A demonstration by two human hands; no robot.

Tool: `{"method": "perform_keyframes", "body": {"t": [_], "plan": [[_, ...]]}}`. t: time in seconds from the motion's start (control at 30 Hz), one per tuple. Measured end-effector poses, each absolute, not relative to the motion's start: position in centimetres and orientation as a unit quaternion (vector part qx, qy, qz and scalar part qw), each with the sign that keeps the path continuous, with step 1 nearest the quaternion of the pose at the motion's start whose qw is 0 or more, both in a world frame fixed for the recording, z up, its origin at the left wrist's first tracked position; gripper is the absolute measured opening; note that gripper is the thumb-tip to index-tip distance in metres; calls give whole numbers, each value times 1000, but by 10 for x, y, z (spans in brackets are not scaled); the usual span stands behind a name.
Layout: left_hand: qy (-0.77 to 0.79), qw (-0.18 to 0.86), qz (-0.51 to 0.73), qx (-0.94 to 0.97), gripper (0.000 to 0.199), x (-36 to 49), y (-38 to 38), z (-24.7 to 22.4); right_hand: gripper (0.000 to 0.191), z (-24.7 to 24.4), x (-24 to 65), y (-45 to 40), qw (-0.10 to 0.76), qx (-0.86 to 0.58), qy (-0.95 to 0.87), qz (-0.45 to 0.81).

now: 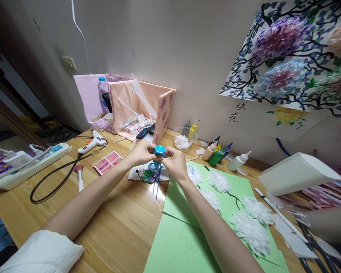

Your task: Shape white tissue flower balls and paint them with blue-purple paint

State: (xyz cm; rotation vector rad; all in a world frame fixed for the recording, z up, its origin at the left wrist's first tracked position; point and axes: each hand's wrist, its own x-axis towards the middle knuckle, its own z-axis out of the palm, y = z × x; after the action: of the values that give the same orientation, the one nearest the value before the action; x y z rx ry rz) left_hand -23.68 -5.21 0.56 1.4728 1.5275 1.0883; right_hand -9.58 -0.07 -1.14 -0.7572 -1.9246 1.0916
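Note:
A blue paint bottle (160,151) is held bottom up between my two hands over the middle of the table. My left hand (142,154) has its fingers closed on the bottle's left side. From the right, my right hand (176,163) pinches it too. Below lies a white sheet of paper (134,173) smeared with green, blue and dark paint. Thin blue lines run down under the bottle; whether they are falling paint or marks on the table, I cannot tell. Beside my right forearm is green paper (176,235) bearing white ruffled flowers (251,233) and black painted stems.
At left are a glue gun (95,142), power strip (42,161), makeup brush (79,176) and pink palette (109,161). Behind stand a fabric-covered box (143,96), a clear bowl (185,138) and several paint bottles (216,156). A white container (290,172) lies at right.

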Motion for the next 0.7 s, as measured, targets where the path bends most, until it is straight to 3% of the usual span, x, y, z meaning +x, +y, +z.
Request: {"method": "perform_keyframes", "body": {"t": [0.7], "plan": [[610, 345, 400, 591, 26, -240, -51, 10, 13, -12, -98, 1, 396, -294, -759, 424]]}}
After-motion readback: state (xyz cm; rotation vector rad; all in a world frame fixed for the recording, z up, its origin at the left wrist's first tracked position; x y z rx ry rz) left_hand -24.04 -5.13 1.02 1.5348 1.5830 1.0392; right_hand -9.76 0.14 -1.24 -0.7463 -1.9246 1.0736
